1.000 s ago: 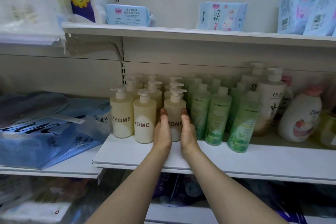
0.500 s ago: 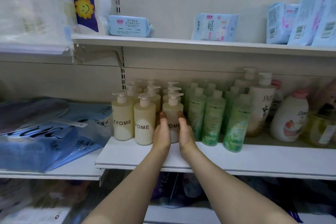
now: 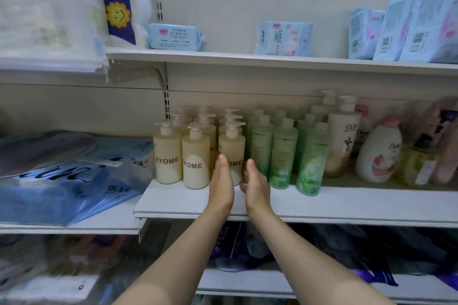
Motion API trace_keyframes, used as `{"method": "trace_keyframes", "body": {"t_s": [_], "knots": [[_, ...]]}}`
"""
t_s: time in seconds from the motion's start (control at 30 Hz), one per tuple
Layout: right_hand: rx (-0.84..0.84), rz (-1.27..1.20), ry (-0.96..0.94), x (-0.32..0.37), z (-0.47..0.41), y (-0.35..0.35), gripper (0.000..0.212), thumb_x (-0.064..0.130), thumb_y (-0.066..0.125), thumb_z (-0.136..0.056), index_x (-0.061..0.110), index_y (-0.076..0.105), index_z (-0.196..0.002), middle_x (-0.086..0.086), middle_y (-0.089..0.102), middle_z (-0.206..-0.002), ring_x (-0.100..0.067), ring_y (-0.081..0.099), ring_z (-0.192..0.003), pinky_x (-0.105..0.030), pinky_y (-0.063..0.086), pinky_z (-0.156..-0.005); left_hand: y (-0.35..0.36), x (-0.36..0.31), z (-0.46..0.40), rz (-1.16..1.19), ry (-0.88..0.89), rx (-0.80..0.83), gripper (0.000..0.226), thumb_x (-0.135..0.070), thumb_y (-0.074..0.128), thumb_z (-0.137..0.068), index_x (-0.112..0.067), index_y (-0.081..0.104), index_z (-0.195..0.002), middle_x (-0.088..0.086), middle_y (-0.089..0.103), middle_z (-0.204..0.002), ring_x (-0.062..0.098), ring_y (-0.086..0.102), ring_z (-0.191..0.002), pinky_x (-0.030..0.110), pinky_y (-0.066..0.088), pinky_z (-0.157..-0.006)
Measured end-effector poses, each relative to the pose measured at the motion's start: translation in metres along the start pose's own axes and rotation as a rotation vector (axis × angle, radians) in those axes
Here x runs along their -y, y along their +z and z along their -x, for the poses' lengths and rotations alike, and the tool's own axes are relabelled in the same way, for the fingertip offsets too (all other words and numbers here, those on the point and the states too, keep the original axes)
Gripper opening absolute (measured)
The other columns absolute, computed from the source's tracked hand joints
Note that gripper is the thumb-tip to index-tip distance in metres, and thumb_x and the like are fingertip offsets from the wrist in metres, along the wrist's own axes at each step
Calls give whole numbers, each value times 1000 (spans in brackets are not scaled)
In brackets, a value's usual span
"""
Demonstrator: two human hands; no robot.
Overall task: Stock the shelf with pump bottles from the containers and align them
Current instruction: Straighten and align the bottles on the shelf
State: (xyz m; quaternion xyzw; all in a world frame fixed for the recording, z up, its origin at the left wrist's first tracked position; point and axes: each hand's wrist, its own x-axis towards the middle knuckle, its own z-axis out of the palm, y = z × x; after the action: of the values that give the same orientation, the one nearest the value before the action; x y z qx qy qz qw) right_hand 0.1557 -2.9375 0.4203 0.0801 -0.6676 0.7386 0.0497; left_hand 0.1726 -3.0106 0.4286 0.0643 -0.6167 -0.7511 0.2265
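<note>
Both arms reach in over the front edge of the white shelf, toward its left end. The left hand and the right hand stand on edge with fingers straight and together, palms facing each other — flat, nothing curled round anything. Between them stands a cream pump bottle lettered ZYOME, upright, the front one of its row. The left hand's fingers cover the start of the lettering and seem to lie against the bottle's side; whether the right palm touches it I cannot tell.

Left of that bottle, two more cream ZYOME bottles stand at the front near the shelf's left edge, close side by side, with further rows of the same kind behind them toward the back wall. Just to the right of the framed bottle come the green bottles, also in rows, their front ones set a little nearer the front edge. Further right stand a tall Olay pump bottle and a squat white Dove bottle with a pink cap.

On the lower shelf to the left lie blue plastic packs. On the upper shelf — pale blue packets of wipes.
</note>
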Motion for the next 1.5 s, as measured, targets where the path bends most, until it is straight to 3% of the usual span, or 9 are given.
{"method": "trace_keyframes", "body": {"t_s": [0.17, 0.27, 0.4, 0.57, 0.63, 0.8, 0.93, 1.27, 1.5], "knots": [[-3, 9, -14, -2, -2, 0, 30, 70, 43, -80, 57, 70, -77, 26, 68, -99, -10, 61, -112, -47, 47, -107, -1, 0, 0, -61, -25, 15, 97, -84, 29, -74, -24, 42, -148, -3, 46, -151, 12, 41, -139, 42, 30, -119], [7, 7, -10, 2, -2, -1, 29, 66, 44, -83, 55, 70, -78, 27, 67, -99, -11, 61, -110, -46, 47, -107, -1, -6, 5, -67, -28, 21, 79, -73, 27, -90, -22, 39, -150, -2, 43, -152, 13, 39, -140, 43, 28, -120], [-39, -15, -23, 6, 4, 0, 35, 60, 44, -91, 42, 72, -79, 7, 73, -109, -13, 65, -106, -47, 49, -103, -14, -9, 19, -102, 24, 12, 61, -62, 23, -99, -27, 45, -144, -7, 47, -148, 9, 41, -138, 36, 29, -118], [-82, -21, -133, 5, 26, 24, 45, 66, 41, -81, 35, 73, -89, 10, 76, -99, -9, 70, -100, -45, 55, -94, -56, -19, 31, -276, 210, -334, 56, -58, 20, -100, -23, 56, -124, -1, 61, -121, 15, 54, -115, 43, 42, -105], [-17, -27, -113, 6, 31, 39, 46, 68, 41, -80, 36, 71, -94, 10, 75, -104, -9, 68, -104, -43, 54, -97, -70, -22, 25, -328, 192, -380, 53, -51, 19, -104, -20, 51, -133, 1, 54, -131, 18, 47, -125, 39, 36, -110], [124, -24, -10, 4, 30, 65, 51, 59, 42, -92, 29, 62, -128, 1, 63, -133, -17, 56, -125, -45, 41, -112, -88, -23, 10, -330, 70, -282, 64, -60, 16, -101, -28, 34, -152, -3, 37, -156, 13, 29, -144, 37, 21, -120], [121, -28, -12, 4, 30, 69, 24, 50, 43, -100, 39, 61, -112, 4, 64, -127, -15, 58, -121, -43, 44, -111, -86, -24, 8, -254, -8, -216, 73, -71, 17, -95, -28, 43, -148, -1, 47, -150, 16, 40, -138, 43, 30, -118], [49, -3, -11, 3, 26, 72, 26, 46, 42, -102, 37, 66, -103, 9, 67, -119, -12, 60, -114, -37, 47, -105, -88, -28, 3, -249, -18, -196, 75, -70, 18, -95, -22, 47, -144, 5, 50, -143, 21, 45, -134, 45, 34, -115], [80, 13, 3, 3, 23, 74, 29, 47, 41, -103, 35, 65, -116, 8, 67, -123, -9, 60, -115, -34, 46, -105, -83, -30, -3, -198, 61, -138, 58, -61, 22, -100, -27, 51, -138, -3, 54, -138, 11, 48, -128, 26, 35, -102]]}}
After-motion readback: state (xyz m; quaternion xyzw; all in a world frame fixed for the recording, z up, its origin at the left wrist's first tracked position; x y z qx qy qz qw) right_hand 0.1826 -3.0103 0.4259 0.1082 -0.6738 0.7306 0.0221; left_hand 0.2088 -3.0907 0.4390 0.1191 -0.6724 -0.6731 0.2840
